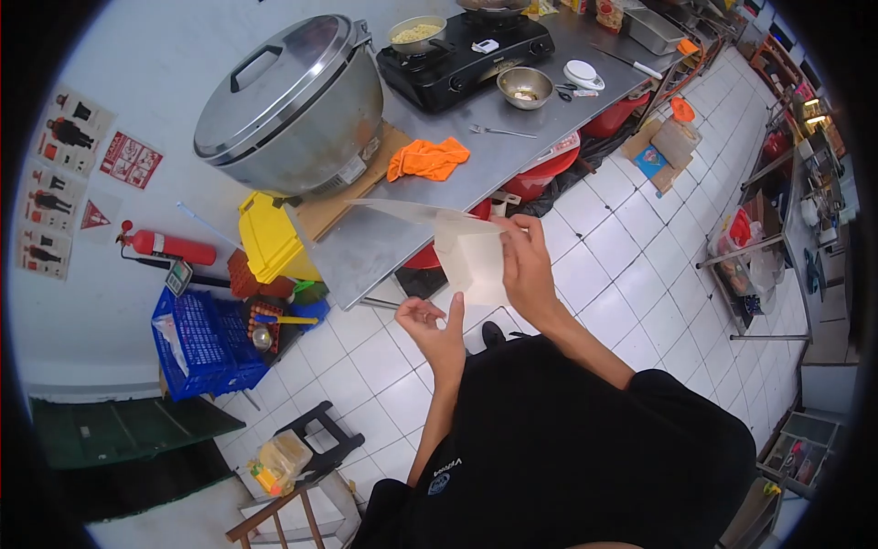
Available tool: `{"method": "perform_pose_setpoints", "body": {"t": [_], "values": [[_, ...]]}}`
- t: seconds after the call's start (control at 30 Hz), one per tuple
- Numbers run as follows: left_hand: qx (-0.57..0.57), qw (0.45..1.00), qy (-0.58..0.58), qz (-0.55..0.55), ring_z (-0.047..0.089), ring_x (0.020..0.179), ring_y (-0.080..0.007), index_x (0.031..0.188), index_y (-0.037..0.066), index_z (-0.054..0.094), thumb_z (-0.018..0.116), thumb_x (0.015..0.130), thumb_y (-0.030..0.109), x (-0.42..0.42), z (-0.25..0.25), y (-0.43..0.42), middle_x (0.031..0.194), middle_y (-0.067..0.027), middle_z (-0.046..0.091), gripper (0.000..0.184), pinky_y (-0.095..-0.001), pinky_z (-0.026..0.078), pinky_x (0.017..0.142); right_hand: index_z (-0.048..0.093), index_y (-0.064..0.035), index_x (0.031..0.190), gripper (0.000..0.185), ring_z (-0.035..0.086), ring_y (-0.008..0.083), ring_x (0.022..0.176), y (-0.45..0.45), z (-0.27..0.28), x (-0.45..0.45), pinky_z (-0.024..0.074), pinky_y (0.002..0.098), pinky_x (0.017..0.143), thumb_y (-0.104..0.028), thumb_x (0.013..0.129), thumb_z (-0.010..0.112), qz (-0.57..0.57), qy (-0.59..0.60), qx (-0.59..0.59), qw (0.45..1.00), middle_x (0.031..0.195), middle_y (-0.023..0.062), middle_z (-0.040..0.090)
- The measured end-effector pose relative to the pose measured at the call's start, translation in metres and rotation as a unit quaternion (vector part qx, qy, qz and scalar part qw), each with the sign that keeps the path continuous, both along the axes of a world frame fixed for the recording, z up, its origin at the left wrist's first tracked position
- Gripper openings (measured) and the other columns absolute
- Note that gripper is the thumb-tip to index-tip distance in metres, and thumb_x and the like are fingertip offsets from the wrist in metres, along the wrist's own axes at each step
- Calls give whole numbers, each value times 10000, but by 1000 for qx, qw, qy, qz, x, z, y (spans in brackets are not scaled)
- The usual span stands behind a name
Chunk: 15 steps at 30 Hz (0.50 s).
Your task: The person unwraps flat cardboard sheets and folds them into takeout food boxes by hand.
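Note:
A white paper food box (471, 261) with its lid flap raised is in front of my body, its pale inside facing up. My right hand (528, 270) grips the box's right wall, thumb and fingers on either side of it. My left hand (434, 339) is at the near left corner of the box. Its thumb points up and overlaps the box's edge; whether it presses on it I cannot tell. The other left fingers are curled, apart from the thumb, with nothing visible between them.
Beyond the box is a steel table (366, 261) with a large rice cooker (293, 101), an orange cloth (427, 159), a fork (501, 132), a metal bowl (525, 89) and a black gas stove (466, 59). Blue crates (206, 343) and a black stool (322, 439) stand at the left.

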<state>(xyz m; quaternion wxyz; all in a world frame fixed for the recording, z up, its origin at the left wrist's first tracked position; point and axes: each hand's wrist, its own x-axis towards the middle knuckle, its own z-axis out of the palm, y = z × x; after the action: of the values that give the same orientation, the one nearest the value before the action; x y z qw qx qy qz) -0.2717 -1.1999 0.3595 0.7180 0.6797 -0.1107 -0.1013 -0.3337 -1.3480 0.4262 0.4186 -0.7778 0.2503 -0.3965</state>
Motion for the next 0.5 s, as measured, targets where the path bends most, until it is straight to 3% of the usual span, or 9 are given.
{"method": "perform_pose_setpoints", "body": {"t": [0.1, 0.13, 0.23, 0.33, 0.4, 0.5], "values": [[-68, 980, 110, -153, 612, 993, -153, 1244, -1, 543, 692, 966, 101, 0, 22, 5, 1088, -97, 633, 331, -318, 525, 883, 598, -49, 1357, 439, 595, 328, 986, 20, -12, -1, 525, 377, 888, 50, 935, 526, 127, 50, -25, 990, 1215, 195, 474], [-130, 975, 124, -131, 619, 1080, -166, 1274, 2, 548, 694, 976, 159, 0, 23, -3, 1192, -99, 630, 367, -339, 529, 938, 589, -58, 1378, 481, 590, 339, 1002, 28, -15, 1, 525, 380, 901, 67, 917, 533, 177, 58, -38, 982, 1222, 197, 467], [-249, 935, 222, -121, 618, 1177, -223, 1286, 13, 557, 702, 971, 203, 12, 12, 0, 1285, -109, 616, 396, -395, 525, 1018, 493, -74, 1472, 648, 563, 382, 1086, 38, 1, -4, 496, 402, 977, 106, 852, 544, 245, 82, -149, 954, 1264, 213, 466], [-348, 892, 262, -121, 602, 1230, -266, 1274, 16, 572, 700, 964, 230, 11, 17, 8, 1317, -138, 609, 398, -430, 508, 1073, 512, -41, 1433, 574, 570, 381, 1209, 25, 10, -3, 474, 411, 1037, 100, 879, 559, 313, 27, -143, 939, 1323, 229, 528], [-387, 879, 249, -128, 592, 1241, -294, 1239, 11, 597, 685, 966, 256, 15, 13, 11, 1301, -167, 618, 377, -439, 497, 1094, 560, -10, 1343, 454, 572, 364, 1259, 21, 10, -4, 473, 406, 1054, 80, 899, 580, 311, 35, -87, 946, 1341, 226, 572], [-385, 888, 228, -106, 609, 1221, -277, 1203, 13, 615, 714, 944, 188, 8, 13, 8, 1288, -150, 627, 327, -407, 508, 1091, 607, 15, 1214, 285, 585, 343, 1284, 23, 18, -5, 482, 395, 1061, 39, 930, 607, 268, 3, -12, 963, 1349, 214, 612]]}}
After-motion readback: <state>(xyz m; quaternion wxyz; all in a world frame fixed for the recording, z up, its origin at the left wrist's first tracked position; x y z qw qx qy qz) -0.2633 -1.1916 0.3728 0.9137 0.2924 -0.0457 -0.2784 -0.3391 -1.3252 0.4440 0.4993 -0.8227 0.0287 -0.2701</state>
